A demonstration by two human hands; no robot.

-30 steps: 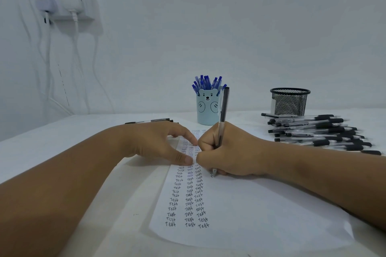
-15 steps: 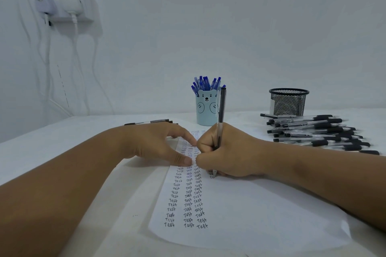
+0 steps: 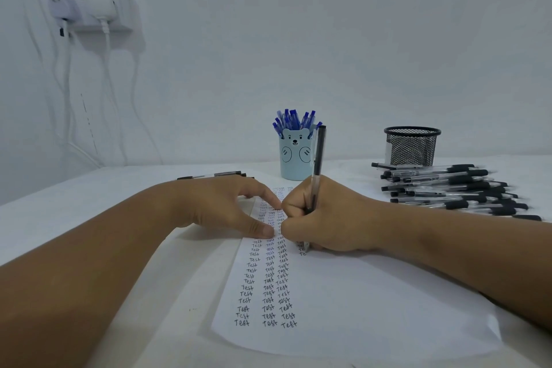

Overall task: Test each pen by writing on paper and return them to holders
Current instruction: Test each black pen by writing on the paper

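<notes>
Hands: two, left hand [image 3: 227, 206] and right hand [image 3: 325, 215].
Pen in hand: one black pen [image 3: 317, 164].
Sheets of paper: one paper [image 3: 373, 308], three full columns of "Test" and a fourth begun.
Holders: two, a blue bear cup [image 3: 295, 158] and a black mesh cup [image 3: 412, 146].
Blue pens [image 3: 294, 120] in the bear cup: a crowded bunch, too tight to count.
Loose black pens [image 3: 454, 188] on the bench: a heap, well over ten.
Pens behind the left hand [image 3: 215, 175]: at least one.

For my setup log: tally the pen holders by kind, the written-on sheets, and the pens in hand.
Blue bear cup: 1
Black mesh cup: 1
Written-on sheet: 1
Pen held by right hand: 1
Total: 4
</notes>
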